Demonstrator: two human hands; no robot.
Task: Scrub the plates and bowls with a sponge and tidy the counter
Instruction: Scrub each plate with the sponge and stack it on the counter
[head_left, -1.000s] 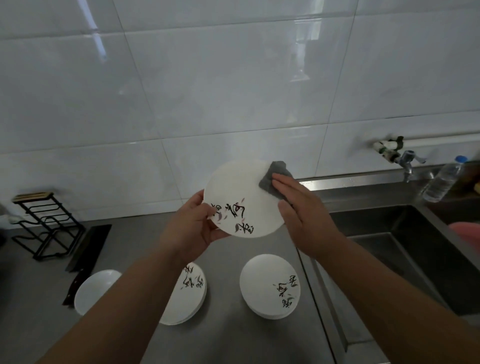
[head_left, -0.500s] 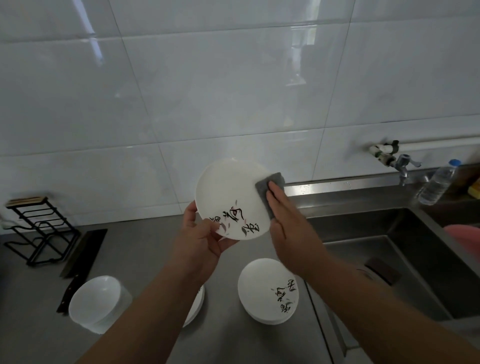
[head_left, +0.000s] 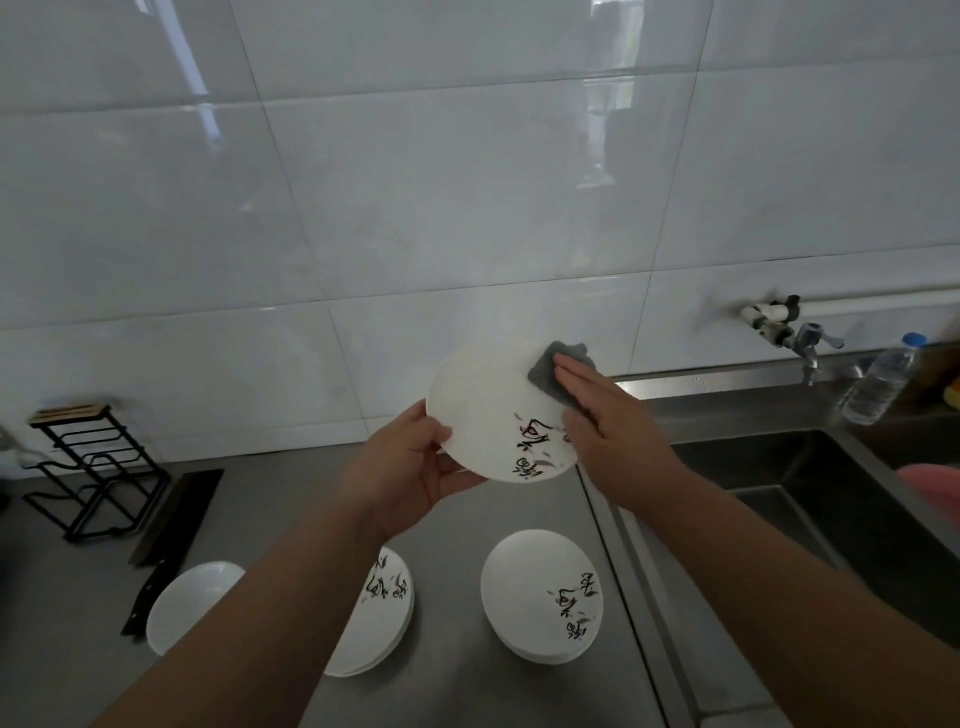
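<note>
Place: a kitchen.
Evidence: white tiled wall (head_left: 467, 208), steel sink (head_left: 810, 499), wall tap (head_left: 808, 343), steel desk (head_left: 457, 686) with stacked plates (head_left: 540, 597).

A: Your light's dim, grey. Glare streaks on the wall tiles (head_left: 467, 208), top left and centre.
B: Your plate (head_left: 483, 410) washes out white; tile lines bow at edges; sink (head_left: 779, 467) falls dark, bottom corners blurred.

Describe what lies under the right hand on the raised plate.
A grey sponge lies under the right hand, whose flat fingers press it against the plate gripped by the left hand. The sponge's lower part and the plate beneath the palm are covered.
</note>
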